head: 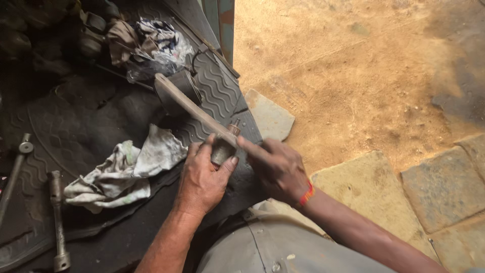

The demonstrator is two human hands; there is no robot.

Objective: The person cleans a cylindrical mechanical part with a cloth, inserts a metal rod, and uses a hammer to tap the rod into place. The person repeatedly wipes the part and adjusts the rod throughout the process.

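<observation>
My left hand (204, 174) grips a small cylindrical metal part (223, 148) with a stub on its far end, held just above a black rubber mat (76, 126). My right hand (278, 167) holds the near end of a long flat wooden stick (189, 105). The stick lies across the top of the metal part and reaches up-left toward a dark round metal cylinder (186, 86) on the mat. A red band circles my right wrist.
A dirty white rag (126, 169) lies left of my hands. Two long metal socket wrenches (56, 217) rest at the mat's left edge. Crumpled cloth and plastic (156, 43) sit at the back. Flat stones (444, 187) and sandy ground (353, 65) lie to the right.
</observation>
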